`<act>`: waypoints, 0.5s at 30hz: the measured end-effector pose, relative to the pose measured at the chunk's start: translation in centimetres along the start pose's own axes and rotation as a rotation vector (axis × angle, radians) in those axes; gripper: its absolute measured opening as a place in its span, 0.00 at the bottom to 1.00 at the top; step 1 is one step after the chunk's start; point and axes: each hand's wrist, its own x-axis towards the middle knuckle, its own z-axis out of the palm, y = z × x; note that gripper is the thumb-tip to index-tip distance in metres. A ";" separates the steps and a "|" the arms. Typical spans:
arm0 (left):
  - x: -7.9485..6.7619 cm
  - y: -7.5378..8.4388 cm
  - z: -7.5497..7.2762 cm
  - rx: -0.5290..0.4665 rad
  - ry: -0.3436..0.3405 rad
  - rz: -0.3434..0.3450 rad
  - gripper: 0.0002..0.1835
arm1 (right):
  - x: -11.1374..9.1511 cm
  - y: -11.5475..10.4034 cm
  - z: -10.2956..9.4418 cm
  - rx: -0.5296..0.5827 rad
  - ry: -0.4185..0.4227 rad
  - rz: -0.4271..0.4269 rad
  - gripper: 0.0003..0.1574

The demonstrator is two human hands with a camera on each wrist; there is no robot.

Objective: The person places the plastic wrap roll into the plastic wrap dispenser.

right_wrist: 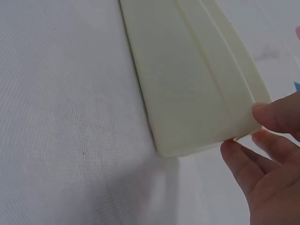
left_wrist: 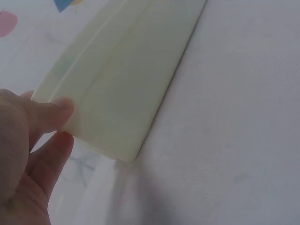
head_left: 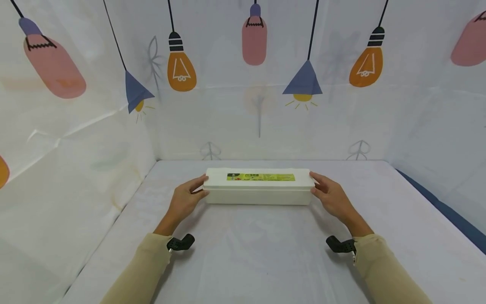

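Observation:
A long, creamy white lidded box (head_left: 258, 196) lies crosswise on the table, its long side facing me. Along its top runs a narrow yellow-green label (head_left: 260, 177) with small print. My left hand (head_left: 184, 202) holds the box's left end. In the left wrist view, the thumb (left_wrist: 63, 107) lies on the front corner near the lid seam, with fingers against the end face. At the opposite end my right hand (head_left: 334, 200) grips in the same way. The right wrist view shows its thumb (right_wrist: 267, 115) on the lid's corner and its fingertips (right_wrist: 229, 146) at the end face.
A white cloth covers the table (head_left: 262, 253). White sheets printed with lamps and bulbs hang behind the table and at both sides. A dark blue strip (head_left: 440, 202) shows along the right edge. Dark wrist devices (head_left: 181, 242) sit at both cuffs.

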 end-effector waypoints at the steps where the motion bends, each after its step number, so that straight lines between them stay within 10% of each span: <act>1: 0.1 0.0 0.0 -0.002 0.000 0.002 0.28 | 0.0 0.0 -0.1 0.004 -0.002 -0.004 0.36; 15: 0.1 -0.4 0.1 -0.058 0.002 -0.048 0.29 | -0.1 -0.2 0.1 0.009 0.008 -0.022 0.35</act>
